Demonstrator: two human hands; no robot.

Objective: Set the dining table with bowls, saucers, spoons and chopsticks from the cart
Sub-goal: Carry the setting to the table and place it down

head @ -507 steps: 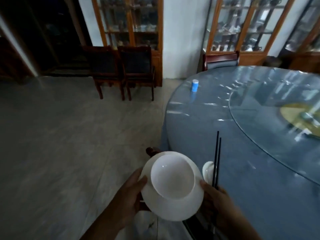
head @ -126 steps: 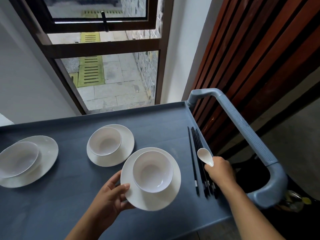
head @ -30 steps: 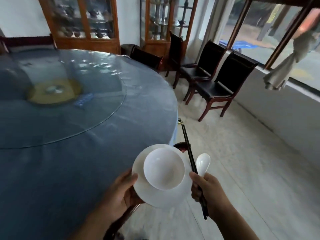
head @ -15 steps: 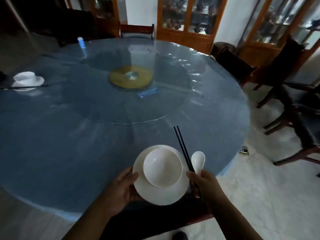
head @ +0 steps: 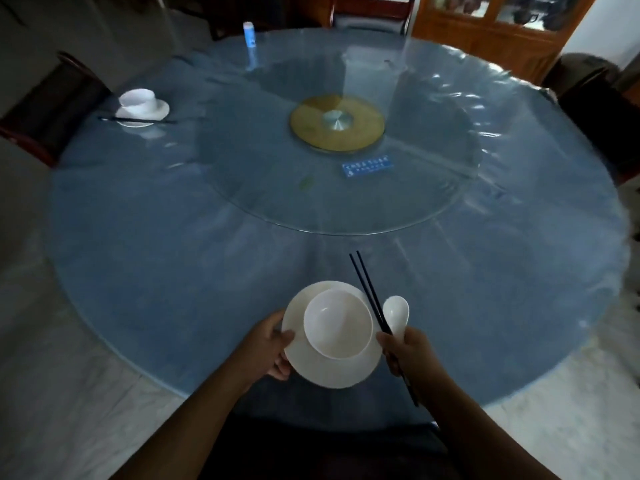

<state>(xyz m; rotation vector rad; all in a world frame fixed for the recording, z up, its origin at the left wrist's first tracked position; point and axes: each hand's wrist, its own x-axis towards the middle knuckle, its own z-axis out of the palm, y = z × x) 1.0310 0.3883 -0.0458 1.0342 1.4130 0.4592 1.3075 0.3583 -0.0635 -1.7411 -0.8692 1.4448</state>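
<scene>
My left hand [head: 268,348] grips the left rim of a white saucer [head: 311,370] that carries a white bowl [head: 337,323]. It hovers over the near edge of the round blue table [head: 156,254]. To the saucer's right, my right hand [head: 403,349] holds a pair of black chopsticks [head: 369,292] and a white spoon [head: 396,311] together, pointing away from me. A set place with bowl and saucer [head: 142,103] and chopsticks [head: 138,120] lies at the far left of the table.
A glass turntable [head: 346,188] with a gold hub [head: 336,123] fills the table's middle. A small blue-and-white container [head: 249,34] stands at the far edge. Dark chairs stand at the left [head: 52,109], the back [head: 372,12] and the right [head: 602,109]. A wooden cabinet [head: 491,32] is behind.
I have turned and come square to the table. The saucer with the bowl, the chopsticks and the spoon stay in my hands, now over the near edge.
</scene>
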